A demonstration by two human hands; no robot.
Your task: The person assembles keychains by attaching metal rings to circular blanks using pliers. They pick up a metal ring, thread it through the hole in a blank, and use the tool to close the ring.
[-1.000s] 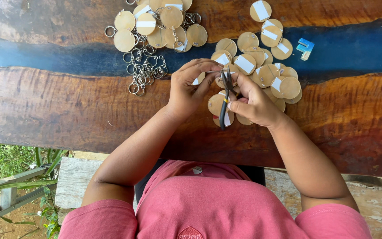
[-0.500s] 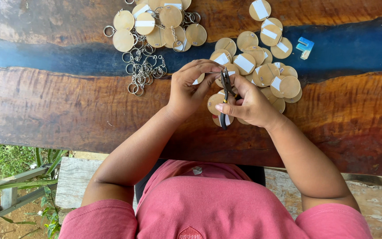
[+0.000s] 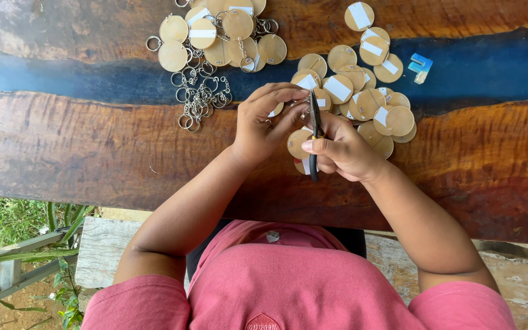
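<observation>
The right hand (image 3: 344, 150) is clenched around dark-handled pliers (image 3: 315, 135), their tip pointing toward twelve o'clock; the grip sits as it did half a second ago, with only a slight shift. The left hand (image 3: 268, 121) has its fingers (image 3: 288, 95) curled and pinched over a small piece at the pliers' tip, too hidden to tell what it is. A round wooden disc (image 3: 297, 143) lies just beneath both hands on the table (image 3: 80, 153), in the same spot as in the earlier frames.

At two o'clock from the hands, a loose heap of wooden discs (image 3: 362, 91) with white labels is unchanged. At eleven o'clock, a second group of discs already fitted with chains (image 3: 221, 36) rests beside a tangle of metal key rings (image 3: 200, 98), also unmoved. A small light-blue piece (image 3: 420, 66) lies well apart at two o'clock on the blue band of the table.
</observation>
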